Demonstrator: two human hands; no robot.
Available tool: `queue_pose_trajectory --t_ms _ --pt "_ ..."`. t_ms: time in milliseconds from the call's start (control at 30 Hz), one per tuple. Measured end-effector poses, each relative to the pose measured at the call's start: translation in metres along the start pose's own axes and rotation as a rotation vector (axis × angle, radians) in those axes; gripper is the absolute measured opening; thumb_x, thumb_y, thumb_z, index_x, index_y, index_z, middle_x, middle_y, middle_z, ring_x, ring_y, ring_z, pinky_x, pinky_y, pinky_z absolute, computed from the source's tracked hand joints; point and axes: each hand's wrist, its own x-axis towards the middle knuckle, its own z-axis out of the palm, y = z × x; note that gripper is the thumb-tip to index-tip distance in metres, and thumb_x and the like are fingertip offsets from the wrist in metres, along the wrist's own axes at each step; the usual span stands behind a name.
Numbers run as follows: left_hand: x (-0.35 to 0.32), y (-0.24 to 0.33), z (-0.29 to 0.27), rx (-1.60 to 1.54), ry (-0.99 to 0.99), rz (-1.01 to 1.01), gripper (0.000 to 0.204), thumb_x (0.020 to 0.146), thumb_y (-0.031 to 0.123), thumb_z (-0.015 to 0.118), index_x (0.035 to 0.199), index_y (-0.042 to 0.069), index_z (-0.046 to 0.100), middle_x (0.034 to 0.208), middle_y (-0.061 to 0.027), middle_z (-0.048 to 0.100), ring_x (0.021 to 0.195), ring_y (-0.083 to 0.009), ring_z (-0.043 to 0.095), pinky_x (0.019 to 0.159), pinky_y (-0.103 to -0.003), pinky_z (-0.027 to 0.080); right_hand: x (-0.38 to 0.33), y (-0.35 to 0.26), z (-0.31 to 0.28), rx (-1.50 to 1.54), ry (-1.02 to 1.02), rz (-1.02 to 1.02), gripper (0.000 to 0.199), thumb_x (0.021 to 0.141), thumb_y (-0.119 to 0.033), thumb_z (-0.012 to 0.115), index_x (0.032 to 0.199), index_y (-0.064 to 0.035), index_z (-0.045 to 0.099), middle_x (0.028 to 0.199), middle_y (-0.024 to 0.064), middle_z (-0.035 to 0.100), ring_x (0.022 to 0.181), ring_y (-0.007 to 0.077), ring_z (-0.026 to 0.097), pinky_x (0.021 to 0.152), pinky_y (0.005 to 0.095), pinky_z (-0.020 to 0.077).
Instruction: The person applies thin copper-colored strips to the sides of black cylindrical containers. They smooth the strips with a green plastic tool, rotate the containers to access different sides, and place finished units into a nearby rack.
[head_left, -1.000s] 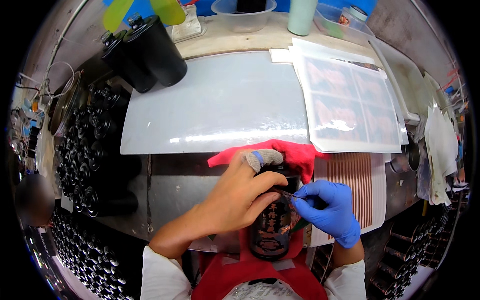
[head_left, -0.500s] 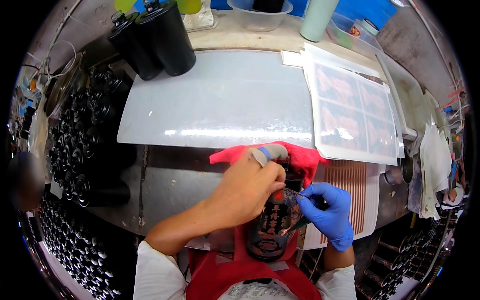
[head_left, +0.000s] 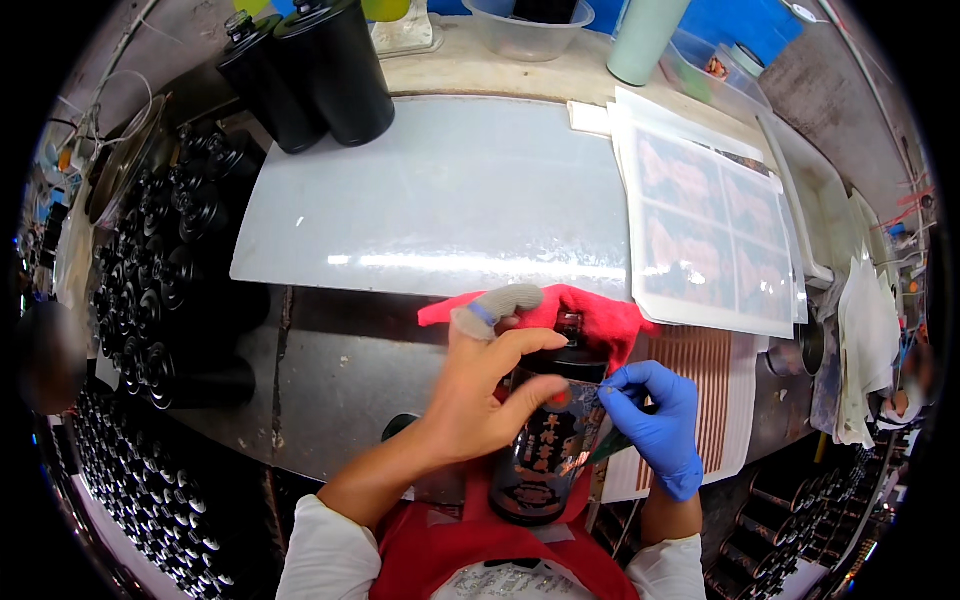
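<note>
A black bottle stands slightly tilted against my red apron, its front covered by a dark decal with copper-coloured print and a red dot. My left hand is at the bottle's upper left, thumb and forefinger spread apart over its shoulder with nothing between them. Grey fabric with a blue band wraps some of its fingers. In a blue glove, my right hand pinches thumb and forefinger together at the bottle's upper right edge; what lies between them is too small to tell. A dark green flat piece shows below that palm.
Behind the bottle lies a pink-red cloth at the edge of a grey board. Printed sheets and a striped sheet lie to the right. Two large black bottles stand at the back left; many more crowd the left side.
My left hand has let go of its pinch near the decal's upper edge, opened its fingers and shifted left. My right hand stays almost in place, still pinching.
</note>
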Motion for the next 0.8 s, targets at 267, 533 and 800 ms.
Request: queue_pose_trajectory --t_ms 267,533,800 --pt "-0.012 -0.013 0.012 -0.062 0.194 -0.052 0.037 0.074 0.011 0.072 0.109 0.007 0.059 0.118 -0.0137 0.049 0.113 -0.0285 0.04 0.097 -0.036 0.029 0.015 0.021 -0.004 0.297 -0.025 0.243 0.006 0.078 -0.007 0.066 0.081 -0.003 0.062 0.066 -0.0011 0.058 0.058 0.002 0.049 0.053 0.0173 0.0381" --pt "-0.043 -0.006 0.045 -0.527 0.442 -0.268 0.052 0.085 0.005 0.059 0.131 0.001 0.034 0.122 -0.0088 0.042 0.107 -0.0146 0.043 0.09 -0.029 0.037 0.004 0.062 -0.021 1.164 -0.231 0.332 0.014 0.084 -0.011 0.059 0.095 -0.0033 0.058 0.077 0.0017 0.059 0.058 0.0068 0.047 0.052 0.0203 0.0365" --pt "-0.103 -0.028 0.005 -0.048 0.31 -0.319 0.037 0.084 0.004 0.052 0.121 0.001 0.047 0.123 -0.0147 0.045 0.108 -0.0228 0.044 0.093 -0.034 0.032 -0.062 -0.041 0.003 -0.205 -0.351 -0.252 0.031 0.077 -0.006 0.064 0.107 -0.0075 0.058 0.087 0.0057 0.063 0.07 0.0162 0.062 0.065 0.0275 0.051"
